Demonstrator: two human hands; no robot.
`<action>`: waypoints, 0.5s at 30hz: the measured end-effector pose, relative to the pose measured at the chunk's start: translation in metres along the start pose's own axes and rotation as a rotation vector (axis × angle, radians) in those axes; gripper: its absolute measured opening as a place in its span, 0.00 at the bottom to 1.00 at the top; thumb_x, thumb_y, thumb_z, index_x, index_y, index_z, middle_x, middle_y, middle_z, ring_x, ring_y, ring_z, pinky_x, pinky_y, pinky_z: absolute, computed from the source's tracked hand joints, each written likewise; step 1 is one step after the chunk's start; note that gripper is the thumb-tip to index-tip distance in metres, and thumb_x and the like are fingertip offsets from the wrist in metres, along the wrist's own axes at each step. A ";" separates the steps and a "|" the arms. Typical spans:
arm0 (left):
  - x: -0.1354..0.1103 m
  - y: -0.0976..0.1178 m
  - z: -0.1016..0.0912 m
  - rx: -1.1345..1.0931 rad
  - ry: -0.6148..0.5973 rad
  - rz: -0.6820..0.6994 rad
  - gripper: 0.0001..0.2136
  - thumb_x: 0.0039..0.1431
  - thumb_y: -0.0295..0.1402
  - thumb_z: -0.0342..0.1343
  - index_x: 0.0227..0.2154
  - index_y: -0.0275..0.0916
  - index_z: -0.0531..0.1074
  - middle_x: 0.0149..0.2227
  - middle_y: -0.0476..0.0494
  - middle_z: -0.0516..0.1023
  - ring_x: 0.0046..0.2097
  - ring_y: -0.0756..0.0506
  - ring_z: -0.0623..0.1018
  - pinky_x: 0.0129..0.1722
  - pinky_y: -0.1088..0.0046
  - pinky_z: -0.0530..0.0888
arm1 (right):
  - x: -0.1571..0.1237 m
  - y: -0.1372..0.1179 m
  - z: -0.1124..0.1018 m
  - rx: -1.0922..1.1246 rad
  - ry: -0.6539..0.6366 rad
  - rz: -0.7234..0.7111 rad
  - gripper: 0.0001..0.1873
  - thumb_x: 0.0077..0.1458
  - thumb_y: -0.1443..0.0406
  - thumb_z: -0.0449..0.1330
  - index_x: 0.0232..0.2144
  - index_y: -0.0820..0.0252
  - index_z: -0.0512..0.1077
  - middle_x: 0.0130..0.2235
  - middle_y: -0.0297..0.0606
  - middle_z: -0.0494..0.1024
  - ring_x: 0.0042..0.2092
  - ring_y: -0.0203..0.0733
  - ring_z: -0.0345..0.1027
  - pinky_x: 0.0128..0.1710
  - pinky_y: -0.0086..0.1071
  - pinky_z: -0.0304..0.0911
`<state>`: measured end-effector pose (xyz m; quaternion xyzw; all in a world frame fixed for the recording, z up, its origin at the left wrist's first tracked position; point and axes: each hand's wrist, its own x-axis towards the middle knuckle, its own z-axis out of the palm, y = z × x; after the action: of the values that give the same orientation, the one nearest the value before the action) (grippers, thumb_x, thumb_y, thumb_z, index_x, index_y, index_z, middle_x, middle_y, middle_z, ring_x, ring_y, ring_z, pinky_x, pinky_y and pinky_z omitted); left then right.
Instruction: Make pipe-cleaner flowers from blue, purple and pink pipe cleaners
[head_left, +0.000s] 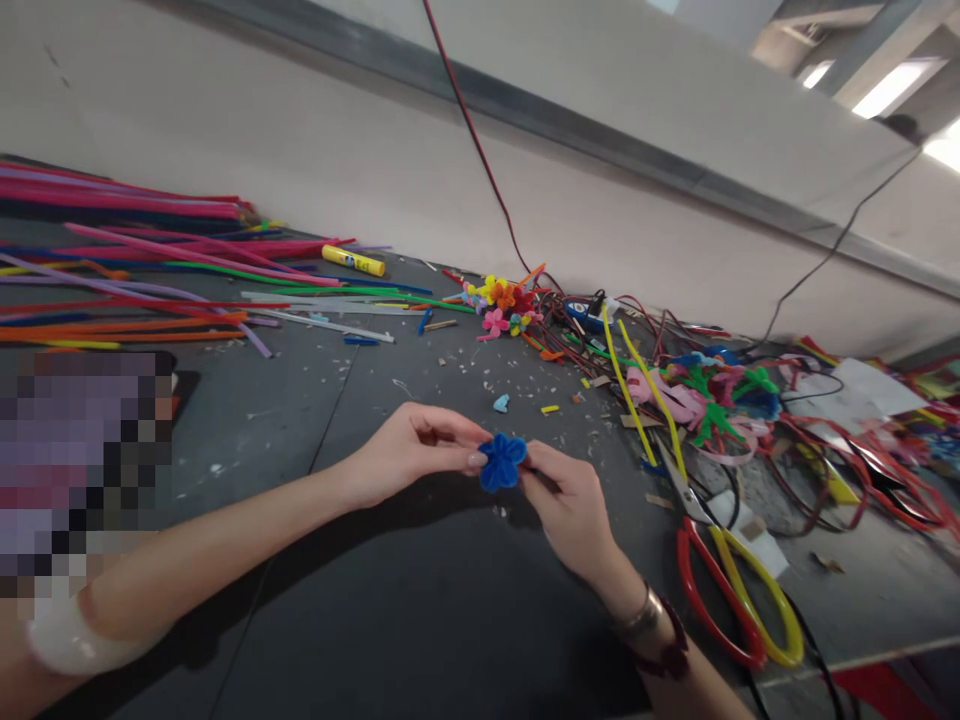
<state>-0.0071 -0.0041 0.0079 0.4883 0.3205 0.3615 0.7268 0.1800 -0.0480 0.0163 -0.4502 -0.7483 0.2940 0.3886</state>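
far left, a long spread of pipe cleaners (127, 330) in pink, red, purple and orange runs along the dark work table (247, 420), with a yellow glue stick (353, 260) lying just past them. moving right, here's the left hand (412, 455), its fingertips pinched closed on the left edge of a blue pipe-cleaner flower (502, 462). the flower sits right between the two hands, round with no clear long axis, and neither hand is nearer: both are touching it. the shadow below suggests it's held clear of the table. next, the right hand (570, 510), fingers closed on the flower's right edge and hiding a bit of it. beyond, a cluster of small multicoloured pipe-cleaner flowers (501, 303) sits farther up the table, and at far right, scissors (694, 505) with one red and one yellow loop handle lie open beside the right wrist.
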 end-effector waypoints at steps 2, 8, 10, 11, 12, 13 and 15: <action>0.000 0.000 -0.001 0.073 0.017 0.043 0.08 0.39 0.24 0.64 0.27 0.37 0.78 0.24 0.49 0.80 0.27 0.52 0.76 0.30 0.80 0.72 | 0.000 0.000 0.000 -0.003 0.008 0.007 0.09 0.54 0.71 0.52 0.23 0.60 0.69 0.26 0.33 0.70 0.29 0.34 0.62 0.30 0.26 0.57; -0.004 -0.001 0.001 0.164 0.058 0.075 0.11 0.38 0.25 0.65 0.30 0.39 0.79 0.27 0.49 0.81 0.28 0.50 0.78 0.31 0.81 0.74 | 0.000 0.001 0.000 -0.009 0.007 0.007 0.09 0.54 0.71 0.53 0.24 0.60 0.69 0.26 0.32 0.70 0.29 0.33 0.62 0.30 0.25 0.56; -0.006 0.000 0.002 0.200 0.070 0.094 0.10 0.38 0.26 0.65 0.29 0.39 0.79 0.28 0.48 0.81 0.29 0.49 0.79 0.31 0.80 0.74 | 0.000 0.001 -0.001 -0.011 0.011 0.011 0.09 0.54 0.71 0.53 0.23 0.60 0.69 0.27 0.32 0.70 0.29 0.33 0.62 0.30 0.25 0.57; -0.006 0.000 0.003 0.220 0.078 0.110 0.10 0.38 0.26 0.65 0.29 0.39 0.79 0.29 0.48 0.81 0.30 0.48 0.79 0.32 0.80 0.75 | 0.000 0.001 -0.001 -0.012 0.014 0.011 0.09 0.54 0.70 0.53 0.24 0.60 0.69 0.26 0.32 0.70 0.29 0.33 0.62 0.30 0.25 0.57; -0.007 0.000 0.003 0.246 0.088 0.130 0.10 0.38 0.26 0.65 0.29 0.39 0.79 0.30 0.48 0.81 0.31 0.48 0.79 0.32 0.79 0.75 | 0.000 0.001 -0.001 -0.013 0.015 0.011 0.09 0.54 0.70 0.53 0.24 0.60 0.70 0.26 0.32 0.70 0.29 0.33 0.62 0.30 0.25 0.57; -0.007 0.001 0.004 0.278 0.098 0.149 0.10 0.38 0.26 0.65 0.29 0.38 0.79 0.30 0.48 0.81 0.32 0.47 0.79 0.32 0.79 0.75 | 0.000 0.001 -0.001 -0.015 0.015 0.010 0.09 0.54 0.70 0.53 0.24 0.60 0.70 0.26 0.32 0.70 0.29 0.33 0.62 0.30 0.25 0.57; -0.007 0.003 0.005 0.345 0.114 0.176 0.09 0.39 0.27 0.65 0.28 0.38 0.79 0.30 0.47 0.81 0.32 0.46 0.79 0.32 0.78 0.75 | 0.000 0.001 -0.002 -0.020 0.017 0.007 0.09 0.54 0.70 0.53 0.25 0.60 0.71 0.26 0.33 0.70 0.29 0.34 0.62 0.29 0.26 0.57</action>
<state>-0.0073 -0.0122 0.0129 0.6105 0.3745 0.3906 0.5784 0.1820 -0.0473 0.0167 -0.4592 -0.7462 0.2843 0.3892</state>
